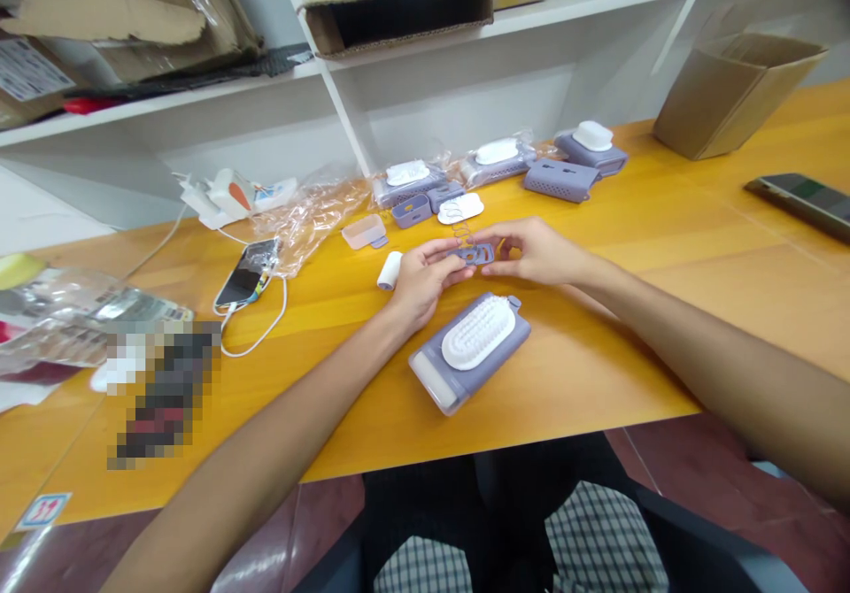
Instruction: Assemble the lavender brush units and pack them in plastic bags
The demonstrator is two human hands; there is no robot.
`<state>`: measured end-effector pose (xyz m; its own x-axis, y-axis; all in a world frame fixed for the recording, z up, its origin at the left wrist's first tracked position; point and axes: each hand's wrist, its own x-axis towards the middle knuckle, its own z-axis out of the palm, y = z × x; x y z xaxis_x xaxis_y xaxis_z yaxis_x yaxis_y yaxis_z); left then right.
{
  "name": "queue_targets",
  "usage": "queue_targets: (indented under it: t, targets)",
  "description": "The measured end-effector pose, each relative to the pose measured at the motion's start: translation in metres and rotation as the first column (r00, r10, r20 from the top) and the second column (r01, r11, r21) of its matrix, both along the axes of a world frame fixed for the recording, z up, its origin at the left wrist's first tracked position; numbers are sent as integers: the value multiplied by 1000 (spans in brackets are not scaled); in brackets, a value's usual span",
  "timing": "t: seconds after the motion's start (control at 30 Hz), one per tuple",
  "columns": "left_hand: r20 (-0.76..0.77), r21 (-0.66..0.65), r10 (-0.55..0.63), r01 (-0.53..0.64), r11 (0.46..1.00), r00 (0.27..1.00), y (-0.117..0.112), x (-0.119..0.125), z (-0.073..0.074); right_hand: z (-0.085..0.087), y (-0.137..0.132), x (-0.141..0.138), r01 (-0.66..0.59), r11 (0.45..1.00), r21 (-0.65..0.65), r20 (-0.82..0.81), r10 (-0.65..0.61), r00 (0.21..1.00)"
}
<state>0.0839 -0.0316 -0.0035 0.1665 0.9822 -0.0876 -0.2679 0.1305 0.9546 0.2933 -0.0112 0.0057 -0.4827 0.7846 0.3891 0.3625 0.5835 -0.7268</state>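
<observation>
An orange-brown wooden table [617,336] carries the work, its near edge running just beyond the person's lap. Closest to that edge lies a lilac case [495,358] topped by a white bristle brush [478,332], its long axis slanting away to the right, on the near side of both hands. The right hand [535,252] comes in from the right, thumb and forefinger bent to a narrow gap about one end of a small plate; I cannot tell whether they press on it. The left hand [423,279] pinches the plate's other end between thumb and fingers. Beyond them, a white oval piece [468,207] rests on the tabletop. The slotted lilac plate [479,254] sits between the hands, its long axis running from left to right, so each hand meets one end. A white cylinder [390,270] lies just beside the left hand. Smallest, a thin coil spring [460,229] rises at the plate's far side, nearer the left fingertips.
</observation>
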Motion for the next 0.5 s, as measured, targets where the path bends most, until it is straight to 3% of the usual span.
queue_targets:
  t: [0.1, 0.23, 0.37, 0.5]
  targets:
    - [31, 30, -76, 75, 997, 997, 1, -2, -1, -3, 0, 0, -56, 993, -103, -77, 48, 996]
    - [51, 55, -91, 88, 995, 995, 0, -3, -2, -3, -5, -3, -120, 962, -245, -171, 79, 982]
    - [23, 93, -93, 91, 992, 995, -2, -2, -2, -4, -6, -6, -81, 962, -259, -208, 26, 978]
    - [-99, 178, -88, 105, 979, 991, -4, 0, -4, -7, -5, -6, -44, 973, -228, -174, 4, 985]
